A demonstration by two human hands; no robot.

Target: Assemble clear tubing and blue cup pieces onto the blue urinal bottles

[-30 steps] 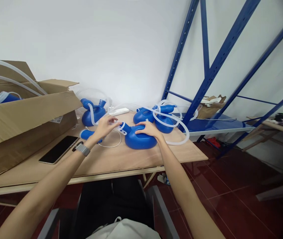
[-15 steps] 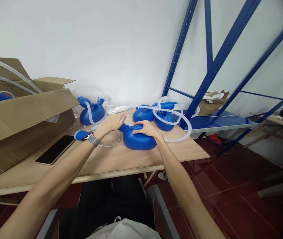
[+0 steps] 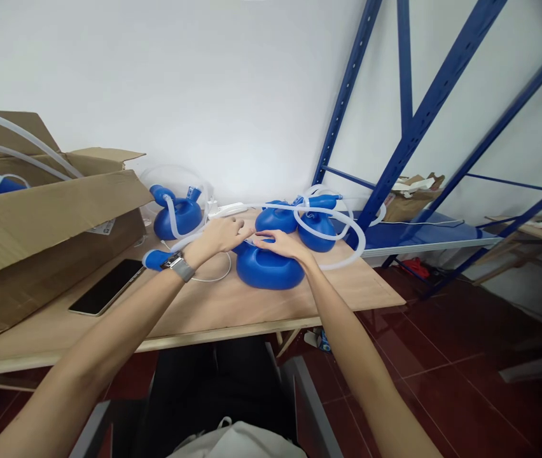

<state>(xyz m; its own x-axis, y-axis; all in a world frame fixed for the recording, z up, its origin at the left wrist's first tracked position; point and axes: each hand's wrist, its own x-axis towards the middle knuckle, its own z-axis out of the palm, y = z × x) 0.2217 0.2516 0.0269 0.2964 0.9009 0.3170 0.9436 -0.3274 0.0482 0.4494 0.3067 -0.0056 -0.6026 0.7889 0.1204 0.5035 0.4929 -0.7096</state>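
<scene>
A blue plastic urinal bottle (image 3: 270, 272) with a top handle rests on the table in front of me, its neck pointing left. My left hand (image 3: 223, 235), wearing a watch, is closed around the neck end, covering most of it. My right hand (image 3: 280, 244) lies over the top of the handle, with its fingers reaching left to the neck. The fingertips of both hands meet there, and what lies between them is hidden. A blue funnel-shaped hose end (image 3: 155, 259) sits by my left wrist, with a clear hose running behind that hand.
Similar blue bottles stand behind, one at left (image 3: 179, 217) and two at right, with looped hoses (image 3: 361, 245). A phone (image 3: 107, 287) lies beside a cardboard box (image 3: 56, 216) holding more hoses. A power strip (image 3: 229, 210) is by the wall. Blue shelving (image 3: 423, 235) stands right.
My right hand's fingers have shifted from the handle forward and left to the neck. My left hand has moved slightly right along the neck, bringing the fingertips together.
</scene>
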